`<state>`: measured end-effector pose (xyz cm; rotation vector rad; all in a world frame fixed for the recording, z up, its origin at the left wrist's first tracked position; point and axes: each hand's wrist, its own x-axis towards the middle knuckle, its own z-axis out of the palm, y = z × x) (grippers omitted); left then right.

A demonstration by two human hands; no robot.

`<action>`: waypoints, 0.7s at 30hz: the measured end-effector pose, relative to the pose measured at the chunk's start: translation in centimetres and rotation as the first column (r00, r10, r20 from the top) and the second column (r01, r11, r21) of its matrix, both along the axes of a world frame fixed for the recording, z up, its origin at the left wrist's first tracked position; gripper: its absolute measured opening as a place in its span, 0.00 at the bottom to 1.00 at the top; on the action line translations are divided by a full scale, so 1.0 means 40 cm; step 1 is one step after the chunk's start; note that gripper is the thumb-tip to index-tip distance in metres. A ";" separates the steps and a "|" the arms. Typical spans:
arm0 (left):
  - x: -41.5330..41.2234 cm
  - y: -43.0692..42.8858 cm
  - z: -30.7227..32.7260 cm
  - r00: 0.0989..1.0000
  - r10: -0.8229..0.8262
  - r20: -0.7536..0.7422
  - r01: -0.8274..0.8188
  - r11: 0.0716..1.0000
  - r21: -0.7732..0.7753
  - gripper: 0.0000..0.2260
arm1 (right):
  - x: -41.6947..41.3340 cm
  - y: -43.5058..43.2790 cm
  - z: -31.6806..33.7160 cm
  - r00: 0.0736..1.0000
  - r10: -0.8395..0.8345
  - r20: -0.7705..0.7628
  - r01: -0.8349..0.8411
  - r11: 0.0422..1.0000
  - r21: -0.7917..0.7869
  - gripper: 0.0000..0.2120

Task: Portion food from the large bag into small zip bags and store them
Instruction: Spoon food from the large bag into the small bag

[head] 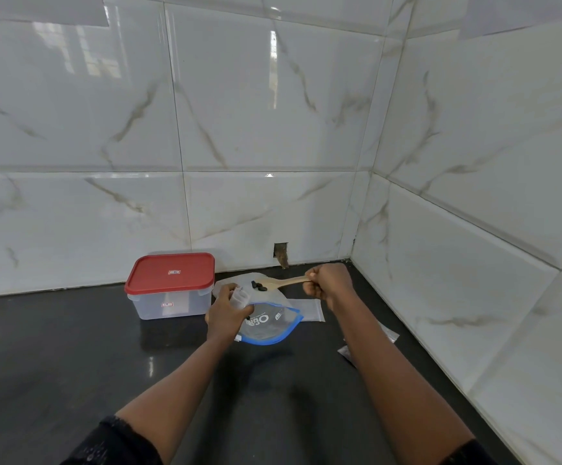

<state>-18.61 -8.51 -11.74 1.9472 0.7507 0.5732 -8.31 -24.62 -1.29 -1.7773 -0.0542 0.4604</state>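
One red-lidded container (171, 286), one large blue-edged bag (269, 325), one wooden spoon (281, 282), two hands (227, 308) (328, 281)

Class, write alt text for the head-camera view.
The right hand holds a wooden spoon carrying dark pieces above a small clear bag held by the left hand, beside a red-lidded clear plastic box on a black counter.

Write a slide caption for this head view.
Right hand spoons dark pieces with wooden spoon toward small bag.

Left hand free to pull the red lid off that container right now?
Probably not. The left hand is already holding a small zip bag open beside the container. The red lid itself is unobstructed, just left of the hand.
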 end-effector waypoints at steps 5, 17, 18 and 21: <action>0.001 -0.008 -0.002 1.000 -0.014 0.017 0.014 1.000 0.004 0.25 | -0.054 0.052 -0.004 0.964 0.052 0.262 -0.028 0.995 -0.097 0.12; 0.013 -0.003 0.003 1.000 0.010 0.015 -0.010 1.000 -0.028 0.29 | -0.117 0.088 0.011 0.458 0.474 0.752 -0.145 0.875 -0.463 0.12; 0.013 -0.004 0.004 1.000 0.014 0.015 -0.013 0.999 -0.033 0.30 | -0.118 0.089 0.009 0.427 0.495 0.756 -0.156 0.864 -0.478 0.12; 0.012 -0.008 0.008 1.000 0.023 0.008 -0.023 0.999 -0.022 0.32 | -0.124 0.086 0.007 0.357 0.543 0.760 -0.188 0.839 -0.511 0.14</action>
